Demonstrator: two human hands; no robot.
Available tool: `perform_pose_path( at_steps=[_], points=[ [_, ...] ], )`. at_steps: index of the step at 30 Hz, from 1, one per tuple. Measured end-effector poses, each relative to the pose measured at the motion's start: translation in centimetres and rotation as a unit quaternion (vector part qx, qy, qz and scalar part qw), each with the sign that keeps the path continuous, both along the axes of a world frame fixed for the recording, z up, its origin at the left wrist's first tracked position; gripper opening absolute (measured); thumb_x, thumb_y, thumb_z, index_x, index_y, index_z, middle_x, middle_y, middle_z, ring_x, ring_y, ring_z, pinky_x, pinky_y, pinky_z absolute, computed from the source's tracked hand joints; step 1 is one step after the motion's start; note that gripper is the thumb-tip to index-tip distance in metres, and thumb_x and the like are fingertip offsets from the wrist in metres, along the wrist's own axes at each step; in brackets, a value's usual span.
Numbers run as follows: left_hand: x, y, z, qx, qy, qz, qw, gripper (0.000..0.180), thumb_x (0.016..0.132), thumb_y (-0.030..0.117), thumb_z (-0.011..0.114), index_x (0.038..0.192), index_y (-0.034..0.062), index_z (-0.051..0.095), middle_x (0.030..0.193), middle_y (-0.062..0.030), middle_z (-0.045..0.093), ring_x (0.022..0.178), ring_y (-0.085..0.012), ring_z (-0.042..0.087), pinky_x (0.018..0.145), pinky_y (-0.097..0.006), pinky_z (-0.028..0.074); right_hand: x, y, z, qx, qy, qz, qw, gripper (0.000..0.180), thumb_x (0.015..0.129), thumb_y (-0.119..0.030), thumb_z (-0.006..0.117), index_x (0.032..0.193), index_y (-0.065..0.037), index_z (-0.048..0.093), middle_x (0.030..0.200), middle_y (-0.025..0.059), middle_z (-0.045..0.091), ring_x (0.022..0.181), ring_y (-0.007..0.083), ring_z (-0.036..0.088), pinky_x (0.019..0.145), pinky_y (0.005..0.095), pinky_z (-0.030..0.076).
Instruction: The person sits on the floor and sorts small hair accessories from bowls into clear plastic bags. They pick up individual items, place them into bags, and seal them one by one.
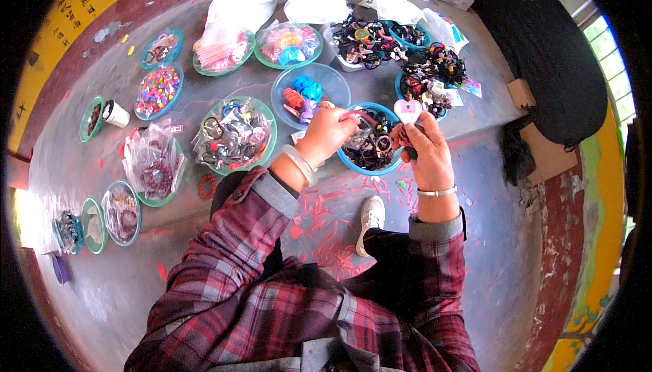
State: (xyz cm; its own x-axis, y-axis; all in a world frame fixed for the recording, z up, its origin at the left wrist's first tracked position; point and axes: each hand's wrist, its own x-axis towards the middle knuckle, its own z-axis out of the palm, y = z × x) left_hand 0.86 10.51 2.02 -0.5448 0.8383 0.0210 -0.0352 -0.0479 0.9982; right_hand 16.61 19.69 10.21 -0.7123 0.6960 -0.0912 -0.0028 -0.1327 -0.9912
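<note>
My right hand (429, 151) holds a small heart-shaped card (407, 111), white with a pink middle, upright between thumb and fingers. My left hand (324, 134) is closed in a pinch; something small and dark sits at its fingertips, too unclear to name. Both hands hover over a blue bowl (365, 170) that holds a heap of black hair ties (370, 146). Beyond my left hand, a wider blue-green basin (280, 90) contains blue, orange and purple hair accessories (307, 93).
Left of my hands stands a green basin (273, 142) of bagged accessories. A bowl of colourful beads (158, 90), white bags (242, 6) and heaps of dark hair ties (435, 66) stand farther off. Red scraps (319, 233) litter the floor near my white shoe (371, 219). A black-covered object (543, 46) lies right.
</note>
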Motion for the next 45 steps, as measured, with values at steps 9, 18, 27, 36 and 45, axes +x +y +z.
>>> perform_pose_path(
  at_steps=[9, 18, 27, 36, 45],
  points=[
    [0.1, 0.0, -0.4, -0.060, 0.137, -0.035, 0.988, 0.025, 0.077, 0.023, 0.055, 0.077, -0.0006, 0.063, 0.062, -0.0159, 0.059, 0.059, -0.0222, 0.060, 0.056, -0.034, 0.044, 0.2, 0.6, -1.3, 0.372, -0.104, -0.011, 0.922, 0.007, 0.078, -0.002, 0.058, 0.084, -0.001, 0.054, 0.071, 0.0074, 0.057, 0.059, 0.0147, 0.054, 0.054, 0.0253, 0.043],
    [0.8, -0.4, 0.3, -0.051, 0.202, -0.049, 0.977, 0.022, 0.077, 0.022, 0.053, 0.077, 0.0022, 0.064, 0.070, -0.0209, 0.059, 0.066, -0.0328, 0.060, 0.058, -0.038, 0.045, -0.4, -0.9, -0.5, 0.405, -0.145, -0.020, 0.903, 0.004, 0.074, -0.005, 0.060, 0.077, -0.004, 0.058, 0.074, 0.0119, 0.060, 0.068, 0.0265, 0.060, 0.060, 0.0325, 0.046],
    [1.0, 0.1, -0.7, -0.030, 0.203, -0.077, 0.976, 0.020, 0.079, 0.020, 0.050, 0.082, 0.0076, 0.066, 0.076, -0.0205, 0.060, 0.072, -0.0339, 0.059, 0.063, -0.039, 0.047, -0.6, -0.6, -0.8, 0.653, -0.134, 0.004, 0.745, 0.009, 0.069, -0.005, 0.055, 0.075, -0.007, 0.060, 0.070, 0.0088, 0.055, 0.069, 0.0278, 0.056, 0.060, 0.0363, 0.046],
    [1.5, -0.1, -1.0, -0.040, 0.306, -0.105, 0.945, 0.021, 0.082, 0.023, 0.048, 0.087, 0.0111, 0.065, 0.080, -0.0182, 0.061, 0.076, -0.0356, 0.058, 0.065, -0.042, 0.047, -0.4, -0.2, -1.1, 0.672, -0.146, 0.057, 0.724, 0.007, 0.067, -0.006, 0.052, 0.071, -0.007, 0.058, 0.071, 0.0082, 0.055, 0.070, 0.0272, 0.055, 0.061, 0.0361, 0.046],
    [1.9, -0.5, 0.1, -0.045, 0.321, -0.135, 0.936, 0.021, 0.084, 0.024, 0.050, 0.092, 0.0094, 0.063, 0.083, -0.0185, 0.061, 0.079, -0.0355, 0.058, 0.066, -0.042, 0.046, -0.6, -0.6, -1.7, 0.684, -0.160, 0.088, 0.706, 0.011, 0.067, -0.007, 0.052, 0.074, -0.007, 0.060, 0.072, 0.0081, 0.054, 0.070, 0.0274, 0.054, 0.060, 0.0368, 0.046]
  ],
)
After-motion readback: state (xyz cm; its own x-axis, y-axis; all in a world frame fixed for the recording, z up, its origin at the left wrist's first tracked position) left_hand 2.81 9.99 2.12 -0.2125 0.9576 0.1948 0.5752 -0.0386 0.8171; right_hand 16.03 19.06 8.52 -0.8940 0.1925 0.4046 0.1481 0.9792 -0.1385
